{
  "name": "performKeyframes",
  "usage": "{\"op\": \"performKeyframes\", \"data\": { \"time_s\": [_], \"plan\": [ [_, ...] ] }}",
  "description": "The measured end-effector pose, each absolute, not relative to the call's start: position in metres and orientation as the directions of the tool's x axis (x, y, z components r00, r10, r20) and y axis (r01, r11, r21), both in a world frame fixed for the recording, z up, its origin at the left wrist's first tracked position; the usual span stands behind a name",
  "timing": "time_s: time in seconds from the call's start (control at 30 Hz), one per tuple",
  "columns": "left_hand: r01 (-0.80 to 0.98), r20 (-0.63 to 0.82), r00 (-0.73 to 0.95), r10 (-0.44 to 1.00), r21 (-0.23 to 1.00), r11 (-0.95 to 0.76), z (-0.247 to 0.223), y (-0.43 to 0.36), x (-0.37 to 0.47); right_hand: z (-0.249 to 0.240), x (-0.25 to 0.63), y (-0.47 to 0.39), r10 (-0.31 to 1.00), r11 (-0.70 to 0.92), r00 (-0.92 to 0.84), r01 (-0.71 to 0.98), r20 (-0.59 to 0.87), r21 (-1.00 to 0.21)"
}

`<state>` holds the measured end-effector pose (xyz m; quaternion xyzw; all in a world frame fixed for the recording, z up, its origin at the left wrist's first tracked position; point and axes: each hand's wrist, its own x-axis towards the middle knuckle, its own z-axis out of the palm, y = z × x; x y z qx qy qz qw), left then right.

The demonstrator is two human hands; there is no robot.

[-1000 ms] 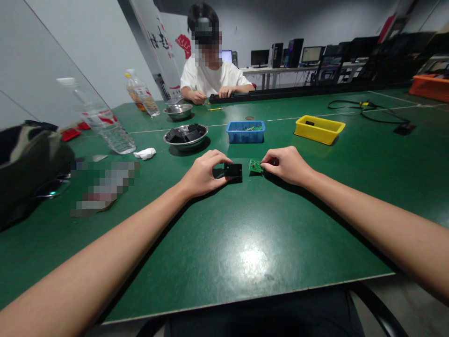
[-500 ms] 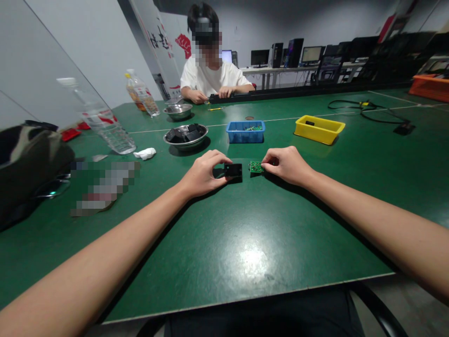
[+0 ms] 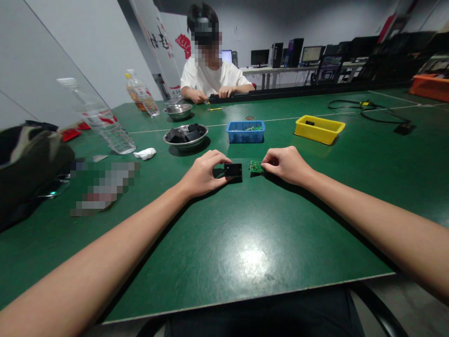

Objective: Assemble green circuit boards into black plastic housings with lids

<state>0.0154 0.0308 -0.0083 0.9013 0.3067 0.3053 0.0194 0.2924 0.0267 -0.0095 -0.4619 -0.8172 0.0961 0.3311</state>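
Between the thumb and fingers of my left hand (image 3: 206,174) is a small black plastic case (image 3: 233,171), its hollow side facing me. My right hand (image 3: 286,164) pinches a small green circuit board (image 3: 256,167) by its right end; solder points dot its face. A narrow gap separates the case from the board, and both are held just above the green table (image 3: 224,224). Beyond my hands stands a blue bin (image 3: 245,136) with green boards inside. To its left, a steel bowl (image 3: 185,144) holds several black cases.
A yellow bin (image 3: 320,131) with a black part inside stands at right, near a black cable (image 3: 375,114). Bottles (image 3: 108,124), a crumpled tissue (image 3: 145,153) and a bag (image 3: 31,164) are at left. Across the table, a person (image 3: 212,77) handles a long black bar (image 3: 298,95).
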Motion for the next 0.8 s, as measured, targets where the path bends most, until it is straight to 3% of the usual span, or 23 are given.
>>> {"op": "performKeyframes", "data": {
  "time_s": [0.8],
  "plan": [
    [0.539,0.557,0.623,0.549,0.202,-0.817,-0.0089,0.0309,0.0155,-0.0089,0.2919,0.0263,0.824,0.546,-0.356,0.705,0.440,-0.453]
  ]
}}
